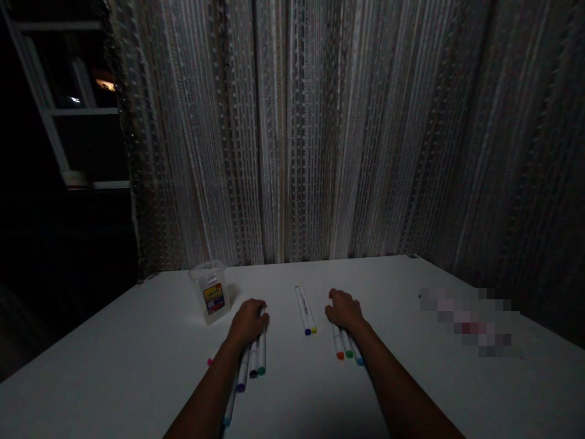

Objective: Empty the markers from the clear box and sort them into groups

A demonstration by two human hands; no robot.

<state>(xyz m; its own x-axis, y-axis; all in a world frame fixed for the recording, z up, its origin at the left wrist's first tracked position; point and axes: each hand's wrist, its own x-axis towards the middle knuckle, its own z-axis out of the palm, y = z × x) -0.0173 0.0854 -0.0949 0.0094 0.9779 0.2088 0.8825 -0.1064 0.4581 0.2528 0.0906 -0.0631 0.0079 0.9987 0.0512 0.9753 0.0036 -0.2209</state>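
White barrels with coloured caps lie in a loose fan, the left-hand markers (253, 360), on the bench (150, 347) in the head view. Their far ends run under the left hand (249, 320), and their capped ends point nearer: light blue, purple, a dark one and green. That grip is curved over the far ends, thumb beside the green-capped marker; whether it is closed on them I cannot tell. A pink cap (209, 361) shows left of the forearm. The right hand (345, 308) sits likewise over the far ends of the right-hand markers (347, 344) (orange-red, green and blue caps nearest); how tight this grip is cannot be told either. Between the hands, touching neither, lies a middle pair (306, 311), capped blue and yellow. A clear plastic container (212, 299) stands far left of the left hand, before the curtain (292, 134).
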